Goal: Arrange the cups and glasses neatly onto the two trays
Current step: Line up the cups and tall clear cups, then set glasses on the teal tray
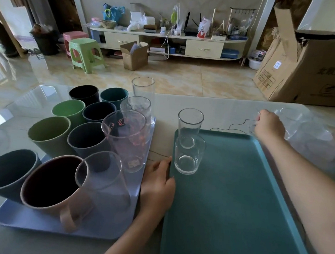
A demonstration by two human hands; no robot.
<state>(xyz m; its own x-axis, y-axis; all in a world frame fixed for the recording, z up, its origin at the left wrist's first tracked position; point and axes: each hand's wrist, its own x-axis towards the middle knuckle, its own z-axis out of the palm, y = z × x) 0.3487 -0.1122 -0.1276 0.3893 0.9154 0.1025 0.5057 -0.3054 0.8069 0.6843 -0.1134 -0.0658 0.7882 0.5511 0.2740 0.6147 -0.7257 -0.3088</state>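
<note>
This is a home living room. Beyond the left hand (pixel 158 183), across a glossy beige tiled floor (pixel 176 78), a low cream media cabinet with two drawers (pixel 168 42) carries a black router (pixel 190 26), bags and household clutter. Stacked green and pink plastic stools (pixel 84 51) stand beside it. Past the right hand (pixel 269 127), large brown cardboard boxes (pixel 309 71) lean by the wall.

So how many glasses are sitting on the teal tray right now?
2. Both clear glasses stand in the teal tray's far left corner: the far glass at the rim, the near glass just in front of it. None seems hidden.
</note>
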